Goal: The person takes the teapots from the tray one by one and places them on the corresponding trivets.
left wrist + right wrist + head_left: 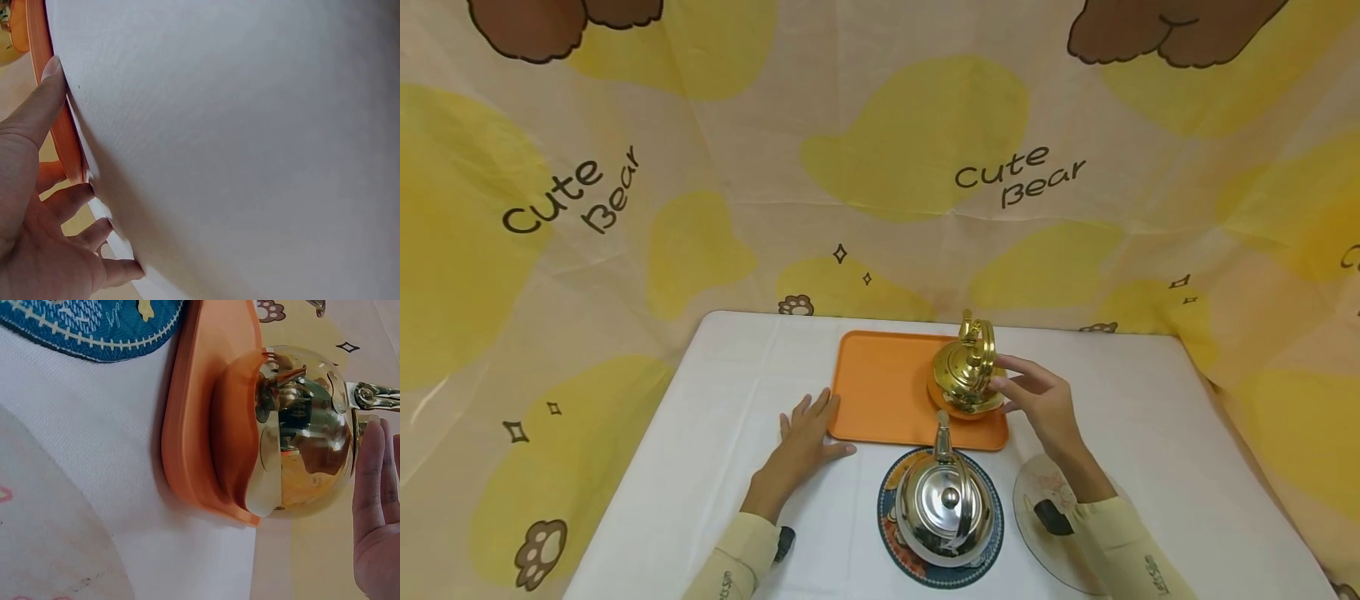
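Note:
A shiny gold kettle [958,383] with an arched handle stands upright on the right part of an orange tray [880,392]. My right hand [1037,400] is at the kettle's right side, fingertips close by its handle. In the right wrist view, straight fingers [372,481] lie alongside the top of the gold kettle [312,450]; the thumb is out of sight there. My left hand [805,442] rests spread on the table, its fingertips at the tray's left edge. The left wrist view shows the thumb and fingers [40,109] along the tray's rim [62,137].
In front of the tray, a silver kettle [925,517] sits on a round blue patterned mat [887,533], its spout pointing toward the tray. A pale round mat [1037,542] lies under the right forearm. The white table [685,467] meets a hanging printed cloth [880,167] at the back.

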`<state>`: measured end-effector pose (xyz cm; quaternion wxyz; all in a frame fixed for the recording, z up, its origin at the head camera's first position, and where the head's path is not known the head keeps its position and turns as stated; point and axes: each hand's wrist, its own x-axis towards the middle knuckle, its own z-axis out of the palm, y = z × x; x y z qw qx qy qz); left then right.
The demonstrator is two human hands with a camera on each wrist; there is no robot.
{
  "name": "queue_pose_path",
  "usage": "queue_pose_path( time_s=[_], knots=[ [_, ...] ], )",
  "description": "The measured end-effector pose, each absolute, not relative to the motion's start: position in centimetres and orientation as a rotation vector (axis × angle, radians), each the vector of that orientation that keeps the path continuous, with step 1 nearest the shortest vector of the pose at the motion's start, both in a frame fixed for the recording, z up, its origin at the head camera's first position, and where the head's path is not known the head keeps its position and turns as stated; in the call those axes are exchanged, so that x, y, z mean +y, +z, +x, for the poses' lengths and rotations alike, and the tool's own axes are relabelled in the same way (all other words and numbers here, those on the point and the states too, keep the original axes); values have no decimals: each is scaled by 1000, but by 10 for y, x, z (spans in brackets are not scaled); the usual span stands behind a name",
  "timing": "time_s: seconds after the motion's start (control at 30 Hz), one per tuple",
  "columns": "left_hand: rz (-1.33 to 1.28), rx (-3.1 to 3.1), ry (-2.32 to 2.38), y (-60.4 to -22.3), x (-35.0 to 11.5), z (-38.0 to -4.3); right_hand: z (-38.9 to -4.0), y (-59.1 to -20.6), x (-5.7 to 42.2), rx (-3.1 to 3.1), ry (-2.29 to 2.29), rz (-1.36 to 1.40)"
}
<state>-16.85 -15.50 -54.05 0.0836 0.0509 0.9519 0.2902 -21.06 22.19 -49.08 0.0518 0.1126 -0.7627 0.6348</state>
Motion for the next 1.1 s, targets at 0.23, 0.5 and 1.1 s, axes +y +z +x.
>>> queue_pose_path(
  time_s=[0.23, 0.5, 1.1],
  knots=[
    [157, 2839, 860, -541, -156, -168, -213, -489, 217, -2337, 1935, 321],
    [168, 2859, 835, -541, -156, -167, -215, -487, 210, -2324, 1960, 331],
    [164, 2865, 813, -541, -156, -168, -220, -490, 204, -2302, 2019, 375]
  ],
)
